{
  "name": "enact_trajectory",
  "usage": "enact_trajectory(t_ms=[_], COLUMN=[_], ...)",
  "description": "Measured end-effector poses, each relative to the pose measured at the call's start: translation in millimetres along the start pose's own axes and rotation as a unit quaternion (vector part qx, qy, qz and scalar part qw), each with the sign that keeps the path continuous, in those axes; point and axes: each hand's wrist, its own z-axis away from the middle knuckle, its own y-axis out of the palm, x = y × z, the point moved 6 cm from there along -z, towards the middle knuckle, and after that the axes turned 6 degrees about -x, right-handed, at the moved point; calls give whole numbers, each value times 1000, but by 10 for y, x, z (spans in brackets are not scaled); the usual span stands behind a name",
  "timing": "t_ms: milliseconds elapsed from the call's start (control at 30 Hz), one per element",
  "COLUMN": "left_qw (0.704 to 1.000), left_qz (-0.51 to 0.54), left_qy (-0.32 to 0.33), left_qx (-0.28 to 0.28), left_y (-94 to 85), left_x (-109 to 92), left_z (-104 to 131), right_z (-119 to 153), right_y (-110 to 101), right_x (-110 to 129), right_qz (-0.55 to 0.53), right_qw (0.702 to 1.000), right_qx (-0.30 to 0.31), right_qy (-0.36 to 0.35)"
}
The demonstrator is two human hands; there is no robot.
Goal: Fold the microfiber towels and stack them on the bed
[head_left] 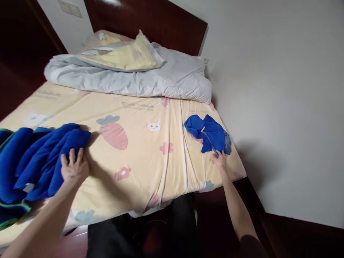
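Left hand (75, 167), left of frame: back up, fingers (72, 156) spread apart, laid on the lower right part of the big blue cloth (45, 161). Cloth is under the fingertips and runs from there to the left edge of frame. It's bunched in folds, green trim at far left and lower left, small white tag (29, 187) near its lower edge. Palm heel sits at the cloth's right margin, beside the sheet (142, 143).

Right hand (220, 161), right of centre: fingertips at the bottom edge of the small blue cloth (215, 130). Cloth lies just above the fingers in frame, crumpled, with a grey-blue patch at its right end. Can't tell if the fingers are pinched on it or only touching.

Both cloths lie on the sheet, well apart, printed carrot (114, 135) and rabbit face (153, 126) between them. Top of frame: pale grey quilt (185, 80) across the bed, yellow pillow (126, 55) on it, dark headboard (150, 21) behind. Wall (290, 89) fills the right side.
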Motion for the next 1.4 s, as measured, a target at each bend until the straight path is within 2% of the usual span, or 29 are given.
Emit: enact_trajectory(t_ms=[67,133,233,333,467,567,633,700,767,800,900,967,1033,1167,1267,1400], left_qw=[1000,999,996,995,997,994,987,969,932,909,846,820,814,821,821,827], left_qz=[5,26,46,50,16,1,32,106,209,257,359,392,407,434,463,480], left_qy=[3,43,74,78,70,93,143,214,293,327,394,413,409,368,332,291], left_qx=[1,4,-28,-29,9,48,63,60,41,27,25,49,63,41,32,2], left_y=[83,167,230,285,306,205,20,-288,-702,-926,-1495,-1747,-1923,-2202,-2404,-2696], left_x=[-240,-537,-877,-1032,-1108,-1354,-1705,-2180,-2697,-2935,-3489,-3692,-3746,-3573,-3416,-3265], left_z=[161,426,891,1239,1375,1311,1241,1186,1179,1195,1310,1420,1516,1623,1652,1650], right_z=[-214,-314,-332,-278,-130,77,293,625,1087,1330,1960,2253,2434,2559,2655,2830], right_y=[13,63,115,83,-49,-216,-385,-607,-865,-1004,-1424,-1651,-1811,-1921,-1784,-1497], right_x=[-165,-249,-239,-130,131,448,769,1197,1637,1820,2222,2366,2422,2376,2371,2459], right_qz=[-3,-21,-45,-57,-78,-108,-128,-129,-116,-118,-175,-236,-296,-394,-416,-431], right_qw=[997,994,994,995,996,994,988,963,906,876,813,793,785,799,814,812], right_qx=[-8,9,27,19,4,13,34,70,108,121,129,126,120,105,127,134], right_qy=[72,103,98,79,47,-2,-81,-226,-393,-452,-541,-548,-531,-441,-384,-371])
